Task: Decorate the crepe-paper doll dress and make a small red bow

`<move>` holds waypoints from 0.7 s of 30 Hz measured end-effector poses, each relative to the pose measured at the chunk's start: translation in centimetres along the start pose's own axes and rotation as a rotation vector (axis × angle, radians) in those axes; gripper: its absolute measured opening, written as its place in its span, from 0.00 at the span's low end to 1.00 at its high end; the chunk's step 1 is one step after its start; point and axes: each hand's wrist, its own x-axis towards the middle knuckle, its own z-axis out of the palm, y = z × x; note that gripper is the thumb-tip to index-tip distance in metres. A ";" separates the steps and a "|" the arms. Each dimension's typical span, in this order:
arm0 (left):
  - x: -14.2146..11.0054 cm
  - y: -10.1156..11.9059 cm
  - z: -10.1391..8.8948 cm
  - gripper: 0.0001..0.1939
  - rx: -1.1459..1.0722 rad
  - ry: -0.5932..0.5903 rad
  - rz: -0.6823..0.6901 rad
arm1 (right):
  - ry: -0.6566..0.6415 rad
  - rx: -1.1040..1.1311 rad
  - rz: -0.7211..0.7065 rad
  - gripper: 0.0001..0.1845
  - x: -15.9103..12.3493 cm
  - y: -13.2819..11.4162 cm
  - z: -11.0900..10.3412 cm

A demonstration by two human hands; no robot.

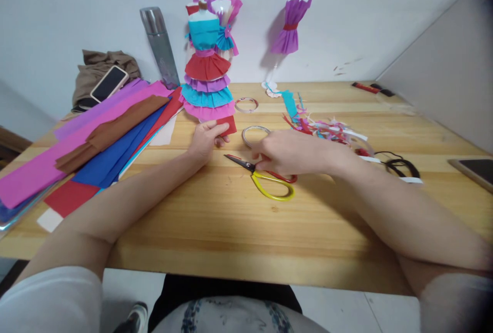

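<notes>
A small red piece of crepe paper point(228, 125) is pinched between the thumb and fingers of my left hand point(206, 138), low over the table. My right hand point(287, 151) is curled over the scissors point(273, 187), its fingers at the pivot and the red handle; its thumb is mostly hidden. The blades point left toward my left hand, and the yellow handle faces me. Just beyond the fingers lies a tape roll point(250, 133), partly covered by my right hand. Behind the red piece stands a doll form in a tiered paper dress point(208, 69).
Folded coloured paper strips point(111, 133) cover the left side, near a phone point(110, 83) and a grey flask point(159, 45). A purple-dressed form point(291, 25) leans at the wall. Paper scraps point(323, 129), a black cord point(404, 166) and another phone point(475, 169) lie to the right.
</notes>
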 end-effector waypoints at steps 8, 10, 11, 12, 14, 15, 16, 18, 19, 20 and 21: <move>-0.1 0.2 0.3 0.09 -0.021 0.021 -0.020 | 0.202 0.154 0.042 0.11 4.5 -0.3 4.5; -0.1 0.1 0.3 0.11 -0.019 0.029 -0.021 | 0.196 0.166 0.052 0.12 4.7 0.0 4.9; -0.1 0.1 0.3 0.11 -0.017 0.034 -0.022 | 0.195 0.169 0.052 0.12 4.7 0.1 4.9; -0.1 0.1 0.3 0.12 -0.016 0.036 -0.024 | 0.196 0.172 0.050 0.12 4.7 0.2 4.9; -0.1 0.2 0.3 0.12 -0.016 0.038 -0.029 | 0.207 0.176 0.038 0.11 4.5 0.4 4.8; -0.1 0.2 0.3 0.11 -0.016 0.038 -0.030 | 0.212 0.174 0.027 0.11 4.4 0.5 4.8; -0.1 0.2 0.3 0.11 -0.018 0.037 -0.029 | 0.216 0.166 0.013 0.11 4.4 0.7 4.8; -0.1 0.2 0.3 0.11 -0.022 0.034 -0.024 | 0.235 0.150 -0.031 0.11 4.3 1.0 4.9; -0.1 0.1 0.3 0.11 -0.022 0.032 -0.022 | 0.256 0.145 -0.063 0.11 4.3 1.3 5.1; 0.0 0.1 0.2 0.10 -0.020 0.029 -0.021 | 0.281 0.146 -0.102 0.11 4.3 1.6 5.2; 0.0 0.1 0.2 0.11 -0.018 0.026 -0.021 | 0.306 0.153 -0.147 0.12 4.4 1.9 5.4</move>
